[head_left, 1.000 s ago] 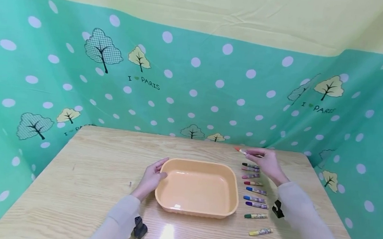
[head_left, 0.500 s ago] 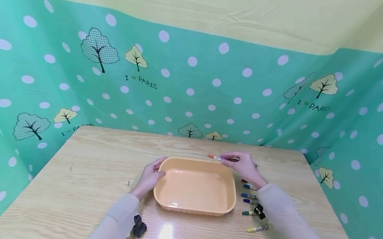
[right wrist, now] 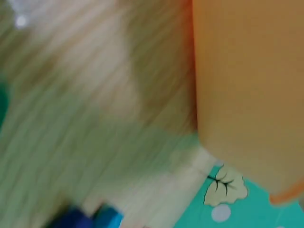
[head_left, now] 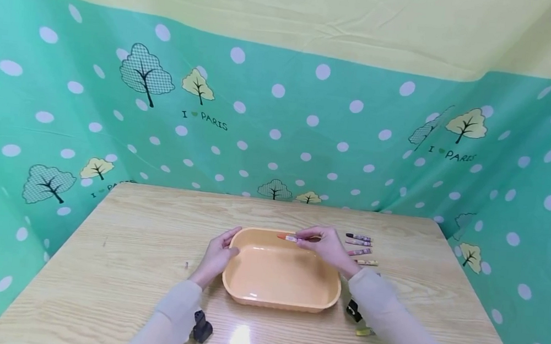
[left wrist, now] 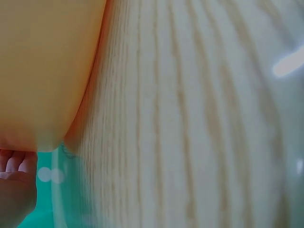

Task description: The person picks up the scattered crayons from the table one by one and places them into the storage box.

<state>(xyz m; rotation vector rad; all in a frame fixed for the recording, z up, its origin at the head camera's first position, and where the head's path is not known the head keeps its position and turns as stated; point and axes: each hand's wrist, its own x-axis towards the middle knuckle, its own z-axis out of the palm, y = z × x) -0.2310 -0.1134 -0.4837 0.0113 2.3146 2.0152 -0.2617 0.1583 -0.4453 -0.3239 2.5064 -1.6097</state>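
A peach-coloured plastic tray (head_left: 287,306) with a raised rim lies on the wooden table. My left hand (head_left: 216,256) holds its left side, thumb over the rim and fingers along the outer wall. Those fingers (left wrist: 19,161) show beside the tray wall (left wrist: 47,71) in the left wrist view. With thumb and fingertips, my right hand (head_left: 325,249) pinches an orange crayon (head_left: 289,238) in a printed wrapper, held level over the tray's far part. The right wrist view shows the tray's outer wall (right wrist: 251,95) but not the hand's fingers.
Several crayons lie right of the tray, among them a black-tipped one (head_left: 359,237), a pink one (head_left: 360,252) and a yellow one (head_left: 364,332); my right sleeve (head_left: 391,316) covers others. Blue crayon tips (right wrist: 108,217) show in the right wrist view. A dotted green curtain (head_left: 237,152) hangs behind.
My right hand has carried the orange crayon leftward and nearer, from beyond the crayon row to over the tray. The left hand stays at the tray's left rim.
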